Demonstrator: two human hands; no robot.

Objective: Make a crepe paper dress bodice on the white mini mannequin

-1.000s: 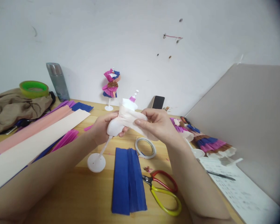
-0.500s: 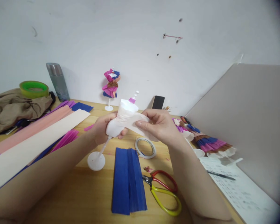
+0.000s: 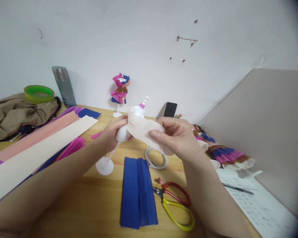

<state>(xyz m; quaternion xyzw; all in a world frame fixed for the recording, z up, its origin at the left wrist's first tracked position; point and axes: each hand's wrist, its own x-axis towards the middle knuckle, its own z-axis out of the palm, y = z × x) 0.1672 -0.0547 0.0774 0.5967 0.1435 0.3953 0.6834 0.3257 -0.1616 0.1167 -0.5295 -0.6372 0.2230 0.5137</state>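
Note:
My left hand (image 3: 111, 134) is closed round the body of a small white mannequin (image 3: 122, 134), which tilts on its thin stem above a round base (image 3: 104, 166). My right hand (image 3: 175, 135) pinches a cream strip of crepe paper (image 3: 141, 129) and holds it against the mannequin's torso. The mannequin's neck shows a pink band and a white knob (image 3: 143, 103) above the paper.
On the wooden table lie a folded blue crepe sheet (image 3: 138, 191), red-and-yellow scissors (image 3: 176, 205), a tape ring (image 3: 156, 157), long crepe strips (image 3: 39, 145) at left, a dressed mannequin (image 3: 120, 91) by the wall, a flask (image 3: 63, 86), a phone (image 3: 170, 109), paper dresses (image 3: 225, 153) and a printed sheet (image 3: 258, 205).
The paper strip has come away from the mannequin's lower body, which now shows bare. Both hands and the mannequin sit slightly higher and to the right in view.

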